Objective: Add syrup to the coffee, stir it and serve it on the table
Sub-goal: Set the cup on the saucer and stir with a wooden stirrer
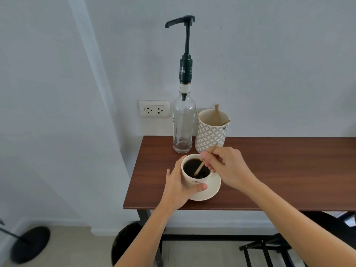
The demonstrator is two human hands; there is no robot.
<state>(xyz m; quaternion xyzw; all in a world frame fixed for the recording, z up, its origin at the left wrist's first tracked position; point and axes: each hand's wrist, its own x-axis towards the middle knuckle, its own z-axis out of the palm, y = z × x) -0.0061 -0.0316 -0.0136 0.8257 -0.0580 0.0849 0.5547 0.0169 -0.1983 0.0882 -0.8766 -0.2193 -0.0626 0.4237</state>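
2 hands (180,186) on task; right fingers (209,158) pinch stirrer (200,166) in coffee (195,168).

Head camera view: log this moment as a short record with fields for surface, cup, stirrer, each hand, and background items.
surface: dark brown wooden table
cup: cream ceramic cup of black coffee on a cream saucer
stirrer: thin wooden stir stick, tip in the coffee
left hand: left hand wrapped around the cup's side
right hand: right hand pinching the stick
background: clear glass syrup bottle with black pump; patterned white-grey cup of spare sticks; white wall socket
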